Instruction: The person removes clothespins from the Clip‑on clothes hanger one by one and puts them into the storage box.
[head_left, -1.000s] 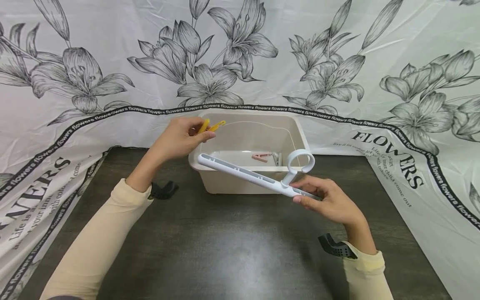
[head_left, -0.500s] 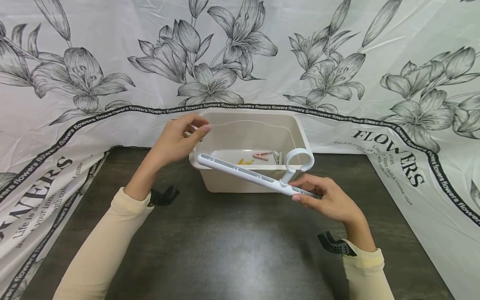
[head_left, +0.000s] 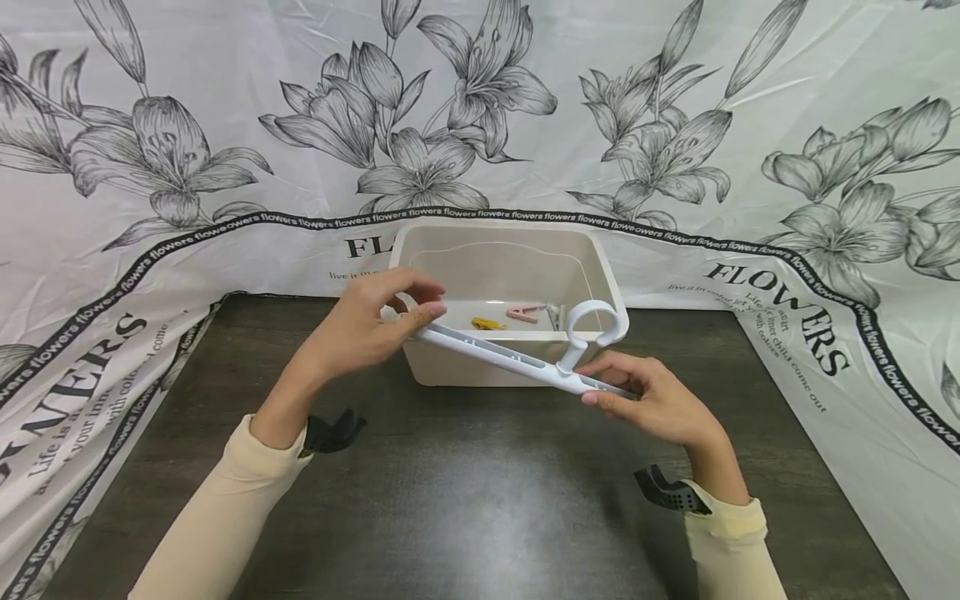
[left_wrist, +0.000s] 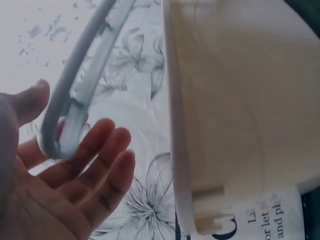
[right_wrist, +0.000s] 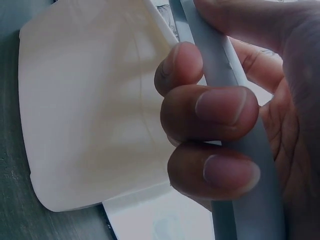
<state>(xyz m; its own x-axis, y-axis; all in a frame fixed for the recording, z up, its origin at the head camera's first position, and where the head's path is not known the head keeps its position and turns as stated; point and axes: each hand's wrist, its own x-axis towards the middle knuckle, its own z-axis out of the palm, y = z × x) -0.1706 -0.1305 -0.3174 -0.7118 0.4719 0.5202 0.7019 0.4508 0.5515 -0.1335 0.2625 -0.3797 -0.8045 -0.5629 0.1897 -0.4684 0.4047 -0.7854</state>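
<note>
My right hand [head_left: 656,396] grips a white slotted plastic hanger [head_left: 510,357] near its right end, thumb on one side and fingers curled round the other. The hanger's open ring hook [head_left: 617,325] stands up beside that hand. It slants in front of the beige bin [head_left: 607,275], left end higher. My left hand [head_left: 375,325] is at this left end. In the left wrist view its fingers [left_wrist: 107,170] are spread and relaxed behind the bar's tip, with the thumb apart from it. Inside the bin lie a yellow clothespin [head_left: 487,323] and a pink clothespin [head_left: 527,312].
A pale clip [head_left: 555,315] lies by the pink clothespin on the bin's floor. The bin stands at the back of the dark table [head_left: 480,483], against a white floral cloth [head_left: 315,167] that also hangs along both sides.
My left hand has let go of the yellow clothespin, which dropped into the bin. That hand then came down to the hanger's left end. The right hand has stayed in place.
</note>
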